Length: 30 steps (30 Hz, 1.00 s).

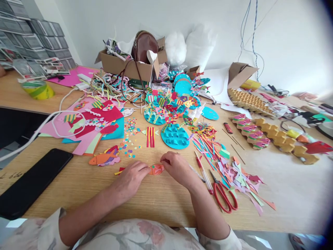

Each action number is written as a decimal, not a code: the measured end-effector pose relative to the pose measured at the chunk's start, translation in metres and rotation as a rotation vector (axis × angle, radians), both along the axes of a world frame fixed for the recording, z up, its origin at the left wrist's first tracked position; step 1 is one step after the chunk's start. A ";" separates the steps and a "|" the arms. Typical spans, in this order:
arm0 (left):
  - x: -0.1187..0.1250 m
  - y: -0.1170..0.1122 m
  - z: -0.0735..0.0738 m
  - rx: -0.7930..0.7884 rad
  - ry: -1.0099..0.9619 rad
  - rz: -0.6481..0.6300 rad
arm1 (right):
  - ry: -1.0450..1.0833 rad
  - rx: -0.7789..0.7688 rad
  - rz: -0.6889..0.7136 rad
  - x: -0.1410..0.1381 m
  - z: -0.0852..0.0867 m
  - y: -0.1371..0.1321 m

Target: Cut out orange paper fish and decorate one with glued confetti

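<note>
A small orange paper fish (156, 169) lies on the wooden table (156, 201) between my two hands. My left hand (131, 178) pinches its left end with closed fingers. My right hand (177, 168) presses on its right end, fingers curled over it. Just beyond lie paper confetti dots (130, 139), a fish with red and yellow stripes (150, 136) and a turquoise disc (174, 136) with paper scales. Another orange fish on purple paper (104, 158) rests to the left.
Red-handled scissors (223, 194) and a pen (204, 173) lie right of my right hand among paper scraps (234, 170). A black phone (31, 182) sits front left. A white cable (52, 121), coloured sheets, cardboard boxes (125, 64) and egg cartons (275, 137) fill the back.
</note>
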<state>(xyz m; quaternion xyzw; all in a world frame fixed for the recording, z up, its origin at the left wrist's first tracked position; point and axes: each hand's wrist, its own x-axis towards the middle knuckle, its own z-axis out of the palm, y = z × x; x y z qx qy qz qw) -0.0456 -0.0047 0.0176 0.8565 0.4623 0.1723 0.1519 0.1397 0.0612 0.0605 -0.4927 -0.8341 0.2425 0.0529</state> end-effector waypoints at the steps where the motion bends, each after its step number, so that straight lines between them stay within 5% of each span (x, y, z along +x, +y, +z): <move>1: -0.001 0.001 0.002 -0.005 0.001 0.003 | 0.001 0.006 -0.009 0.002 0.000 -0.001; 6: -0.021 0.008 0.009 -0.020 0.068 0.065 | 0.016 0.032 -0.056 0.014 0.000 -0.011; 13: -0.080 0.038 0.031 -0.004 0.122 0.347 | 0.105 0.040 -0.071 0.023 0.005 -0.038; 23: -0.068 0.056 0.014 -0.061 0.237 0.170 | 0.123 -0.031 0.012 0.019 0.006 -0.057; 30: -0.067 0.065 0.017 -0.054 0.287 0.132 | 0.122 -0.057 0.008 0.027 0.004 -0.062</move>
